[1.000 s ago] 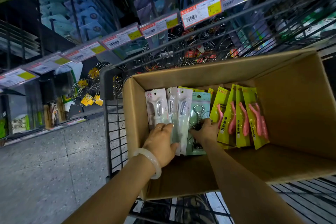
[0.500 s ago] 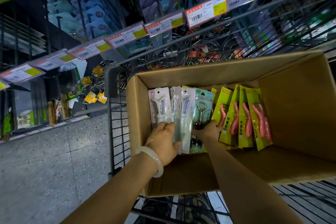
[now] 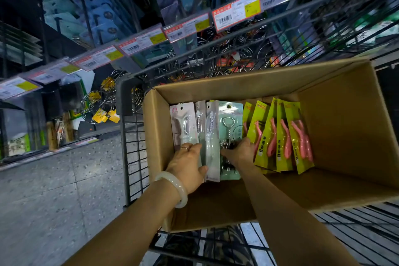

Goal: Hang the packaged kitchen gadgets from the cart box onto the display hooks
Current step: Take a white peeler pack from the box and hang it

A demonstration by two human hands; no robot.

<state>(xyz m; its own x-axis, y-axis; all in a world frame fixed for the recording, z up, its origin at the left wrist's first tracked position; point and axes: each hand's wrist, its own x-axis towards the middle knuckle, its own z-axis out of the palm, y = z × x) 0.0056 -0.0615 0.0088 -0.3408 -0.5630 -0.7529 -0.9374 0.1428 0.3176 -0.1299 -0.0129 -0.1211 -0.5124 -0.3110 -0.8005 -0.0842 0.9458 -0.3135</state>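
Mint pack (image 3: 231, 114): I see a chrome corkscrew inside.
Left hand (image 3: 187, 167): gripping pale packs (image 3: 212, 136).
Right hand (image 3: 240, 153): pinching the mint pack.

Pale and green gadget packs (image 3: 230, 127) stand upright in the cardboard box (image 3: 345, 114).

Inside the brown cardboard box (image 3: 336, 127) on the black wire cart (image 3: 129, 157), the left hand (image 3: 187, 166) grips pale packaged gadgets (image 3: 212, 140) while the right hand (image 3: 239, 153) holds the mint-green corkscrew card (image 3: 232, 119) beside yellow-green cards (image 3: 280, 134).
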